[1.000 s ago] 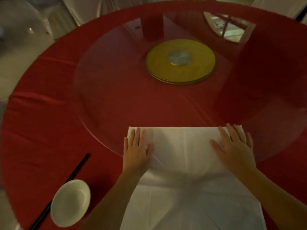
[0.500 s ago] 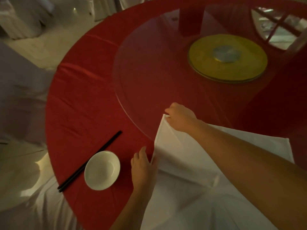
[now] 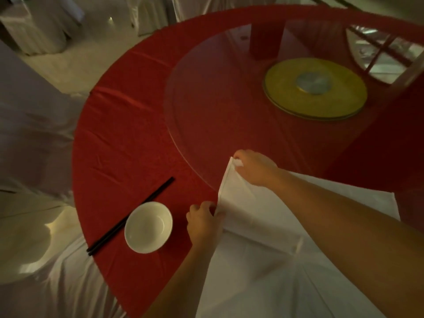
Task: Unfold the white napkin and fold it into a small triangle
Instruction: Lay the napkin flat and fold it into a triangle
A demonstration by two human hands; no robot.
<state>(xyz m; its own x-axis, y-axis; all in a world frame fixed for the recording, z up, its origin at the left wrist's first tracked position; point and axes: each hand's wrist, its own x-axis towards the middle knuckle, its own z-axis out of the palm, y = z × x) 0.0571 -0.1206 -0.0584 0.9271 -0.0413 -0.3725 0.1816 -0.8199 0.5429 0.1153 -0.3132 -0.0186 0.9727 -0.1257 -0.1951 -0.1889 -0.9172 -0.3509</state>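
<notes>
The white napkin (image 3: 263, 216) lies on the red table's near side, folded once, its lower part draped over the table edge toward me. My right hand (image 3: 254, 167) reaches across and pinches the napkin's far left corner, lifting it slightly. My left hand (image 3: 203, 222) grips the left edge of the folded layer just below, fingers curled on the cloth. My right forearm hides part of the napkin's middle.
A white bowl (image 3: 148, 227) sits left of my left hand, with black chopsticks (image 3: 130, 215) beside it. A glass turntable (image 3: 206, 106) with a gold hub (image 3: 315, 88) covers the table's centre. White-covered chairs stand at the left.
Both hands left their flat press on the napkin's fold. The right hand crossed to the far left corner and pinched it; the left took the left edge. The view swung left.
</notes>
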